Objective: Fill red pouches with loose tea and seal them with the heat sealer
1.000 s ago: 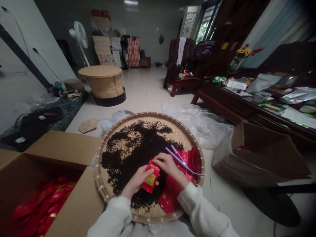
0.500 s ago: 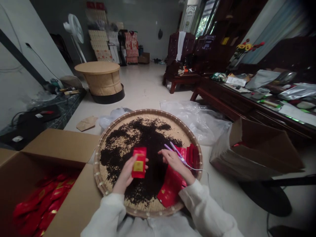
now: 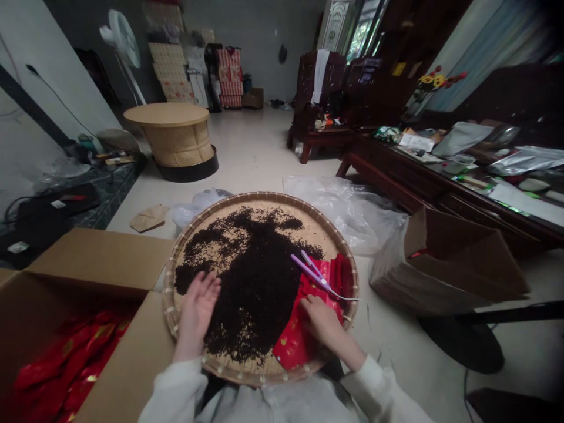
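A round woven tray [image 3: 264, 197] in front of me holds a spread of dark loose tea leaves [image 3: 259, 276]. My left hand [image 3: 198, 305] hovers open over the tray's left side, fingers spread and holding nothing. My right hand [image 3: 322, 320] rests on a stack of red packets [image 3: 295, 343] at the tray's right side, with its fingers curled onto the top packet. Purple scissors [image 3: 314, 273] lie on more red packets just beyond that hand.
An open cardboard box [image 3: 97, 261] at my left holds several filled red packets [image 3: 66, 364]. Another cardboard box [image 3: 453, 258] lies on the floor at the right, with clear plastic sheeting [image 3: 348, 211] behind the tray. A long dark table [image 3: 440, 194] runs along the right.
The red packet my left hand held is gone from it, and that hand is now open. My right hand has dropped from the tea leaves onto the stack of red packets.
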Tool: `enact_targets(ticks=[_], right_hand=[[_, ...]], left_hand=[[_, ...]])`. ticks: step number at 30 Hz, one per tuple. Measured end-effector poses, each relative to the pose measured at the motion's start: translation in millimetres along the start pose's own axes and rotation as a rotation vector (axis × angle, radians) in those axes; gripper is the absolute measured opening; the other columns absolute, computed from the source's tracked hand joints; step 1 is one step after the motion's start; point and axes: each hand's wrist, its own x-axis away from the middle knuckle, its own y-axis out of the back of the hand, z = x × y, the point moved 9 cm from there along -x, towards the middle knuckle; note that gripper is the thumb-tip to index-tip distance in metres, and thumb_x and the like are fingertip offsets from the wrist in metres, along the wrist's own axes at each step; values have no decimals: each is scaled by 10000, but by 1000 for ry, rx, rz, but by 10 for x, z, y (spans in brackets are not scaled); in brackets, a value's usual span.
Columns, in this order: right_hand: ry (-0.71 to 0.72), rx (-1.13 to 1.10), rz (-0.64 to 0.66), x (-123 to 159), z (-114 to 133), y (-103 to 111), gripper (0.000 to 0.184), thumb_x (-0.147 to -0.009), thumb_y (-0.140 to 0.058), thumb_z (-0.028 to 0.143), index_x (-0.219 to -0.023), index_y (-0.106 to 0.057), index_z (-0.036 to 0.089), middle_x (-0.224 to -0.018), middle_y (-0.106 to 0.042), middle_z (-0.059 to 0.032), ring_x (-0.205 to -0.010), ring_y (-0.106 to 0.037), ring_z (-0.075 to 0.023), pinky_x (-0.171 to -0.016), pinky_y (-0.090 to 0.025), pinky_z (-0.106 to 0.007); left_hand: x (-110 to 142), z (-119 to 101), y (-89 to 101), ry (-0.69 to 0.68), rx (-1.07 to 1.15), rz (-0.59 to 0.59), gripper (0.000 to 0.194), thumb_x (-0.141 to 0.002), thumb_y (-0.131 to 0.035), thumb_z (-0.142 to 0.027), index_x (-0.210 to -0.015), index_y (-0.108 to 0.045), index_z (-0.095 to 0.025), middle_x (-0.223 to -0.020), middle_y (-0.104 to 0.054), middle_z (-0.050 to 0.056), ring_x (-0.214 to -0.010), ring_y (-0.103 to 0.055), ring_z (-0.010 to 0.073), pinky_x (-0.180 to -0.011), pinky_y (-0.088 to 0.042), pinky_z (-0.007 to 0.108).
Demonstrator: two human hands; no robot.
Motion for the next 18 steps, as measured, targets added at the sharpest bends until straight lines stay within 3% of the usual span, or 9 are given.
enact_targets(ticks=[2,4,6,9,12,15,18], right_hand=[[-9,-9,-1,6,3,-14,334,-742,-614,115,-1077,-622,114,-1143,-581,-182,-1049,-557,-308,-833,-458,-360],[-24,-23,-16,17,-10,-40,378,-728,-655,135,-1103,-610,114,-1172,-559,-184,-1062,-545,-309,-847,-455,-358],[-29,-37,-35,26,-23,-75,406,-722,-679,158,-1119,-602,113,-1179,-553,-184,-1065,-536,-314,-859,-450,-368],[10,-55,-62,31,-18,-118,315,-736,-676,185,-1043,-630,131,-1141,-578,-169,-1057,-527,-318,-876,-438,-390],[25,-72,-82,31,-37,-120,285,-747,-653,165,-1030,-634,140,-1118,-597,-151,-1051,-525,-310,-886,-430,-388],[26,-97,-72,34,-43,-102,349,-755,-654,171,-1101,-620,142,-1122,-600,-145,-1055,-528,-305,-885,-428,-380],[37,-84,-43,50,-12,-94,301,-760,-667,210,-1056,-656,155,-1090,-605,-147,-1039,-529,-316,-870,-424,-386]], left_hand=[[98,447,-353,104,-252,242,331,-741,-678,-249,-1048,-587,-161,-958,-723,96,-799,-695,190,-736,-555,309],[269,885,-574,181,-581,444,351,-714,-687,-287,-1025,-612,-142,-966,-724,127,-777,-689,207,-696,-539,316],[459,1203,-715,150,-918,637,332,-686,-676,-241,-993,-638,-121,-1006,-715,157,-796,-677,211,-734,-520,324],[740,1529,-811,54,-1394,903,480,-652,-690,-216,-1121,-620,-147,-1038,-709,127,-847,-665,241,-770,-496,346],[895,1643,-833,-63,-1734,984,561,-639,-719,-213,-1179,-581,-141,-1079,-687,132,-1003,-626,294,-860,-455,367],[984,1709,-841,-62,-1833,981,568,-619,-748,-201,-1155,-577,-122,-1091,-670,153,-1029,-611,323,-884,-441,386],[1029,1768,-835,-66,-1907,965,647,-565,-804,-237,-1157,-563,-133,-1177,-616,160,-1067,-582,347,-891,-444,403]])
